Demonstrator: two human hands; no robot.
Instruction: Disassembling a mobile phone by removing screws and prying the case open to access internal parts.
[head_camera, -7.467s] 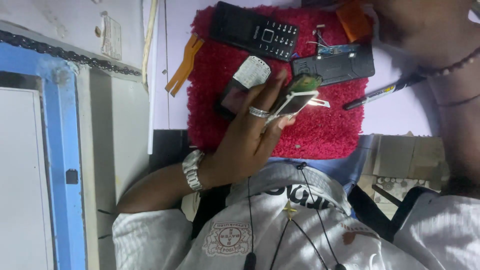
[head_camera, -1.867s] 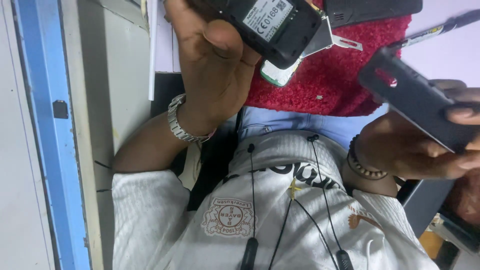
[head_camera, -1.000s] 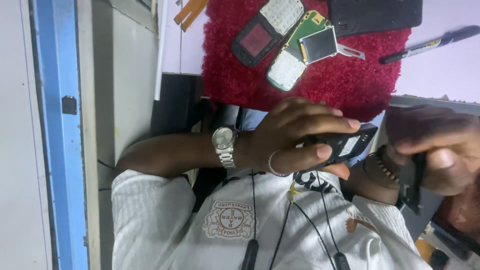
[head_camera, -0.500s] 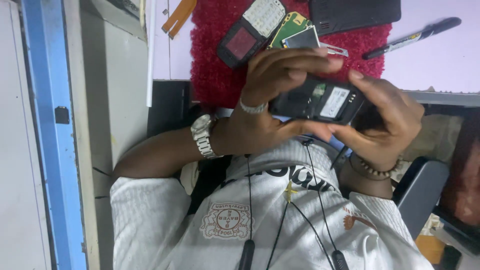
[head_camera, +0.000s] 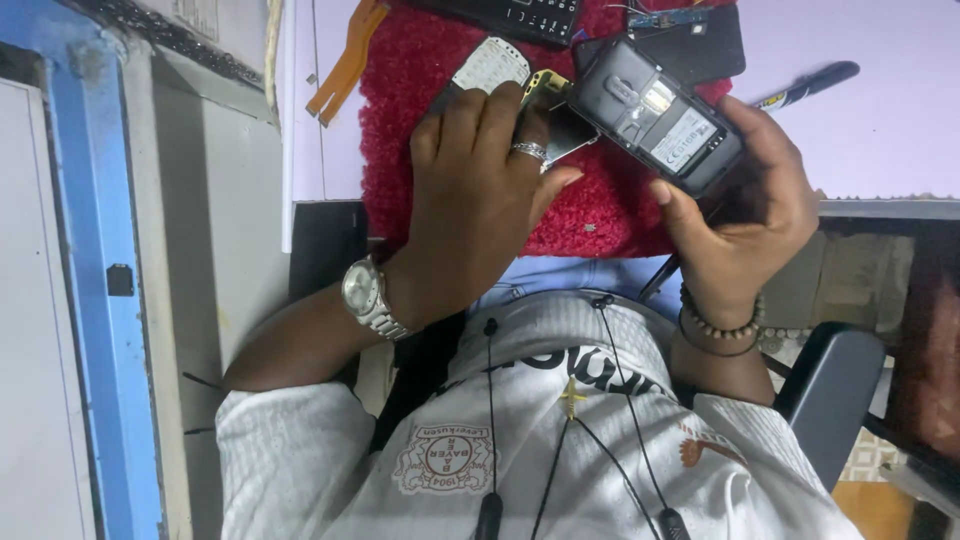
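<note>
A dark phone (head_camera: 655, 115) of matt black plastic, with a glossy pale paper label on its open back, is held in the right hand (head_camera: 745, 215). A shaggy, rough red cloth mat (head_camera: 600, 215) is spread beneath. A polished metal ring and a shiny steel wristwatch (head_camera: 368, 297) are worn on the left hand (head_camera: 475, 190). Matt wooden-looking beads (head_camera: 715, 325) are seen at the right wrist. A smooth, pale lilac tabletop (head_camera: 880, 130) and a glossy black plastic pen (head_camera: 810, 85) are shown.

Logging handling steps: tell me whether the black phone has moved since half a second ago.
Yes. The black phone, in the right hand, went from the near edge of the red mat farther out over it.
</note>
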